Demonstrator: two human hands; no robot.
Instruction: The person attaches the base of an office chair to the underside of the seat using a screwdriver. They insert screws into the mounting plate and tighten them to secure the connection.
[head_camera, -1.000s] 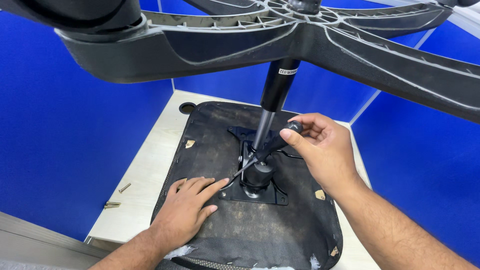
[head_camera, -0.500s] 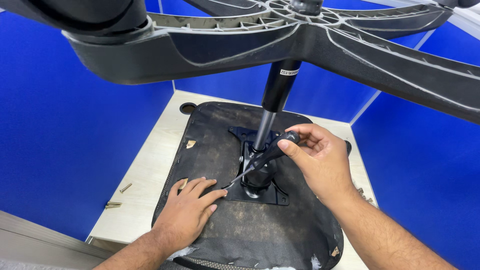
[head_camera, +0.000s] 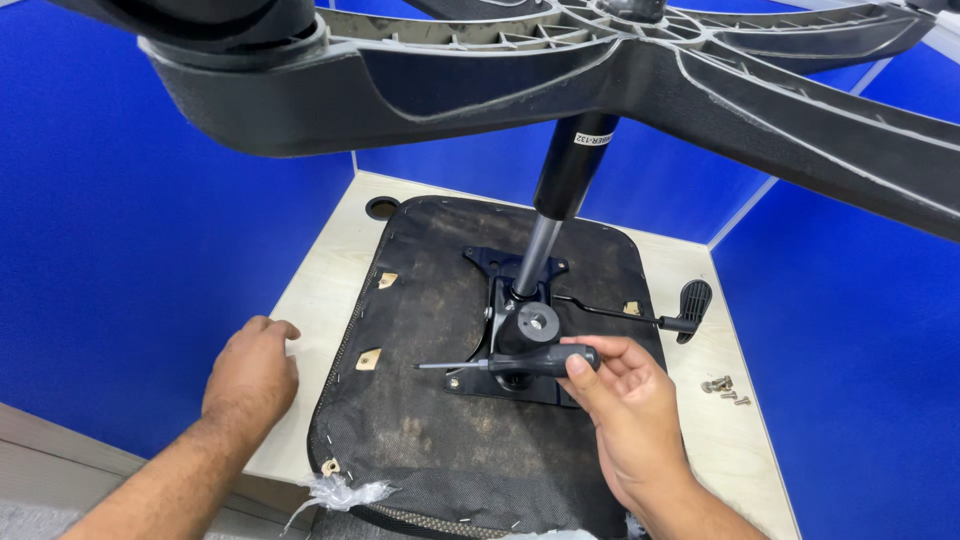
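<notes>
The right hand (head_camera: 625, 415) pinches the black handle of a screwdriver (head_camera: 520, 363) between thumb and fingertips, its grip closed on it; the thin shaft points left, level above the upturned chair seat (head_camera: 440, 440). The tool hovers just before the black metal mechanism plate (head_camera: 510, 330) bolted to the seat on the desk (head_camera: 320, 290). The left hand (head_camera: 250, 375) rests on the desk at the seat's left edge, fingers loosely curled, holding nothing. The chair base (head_camera: 500, 80) fills the top, its arms cut off. Loose screws (head_camera: 722, 388) lie right.
</notes>
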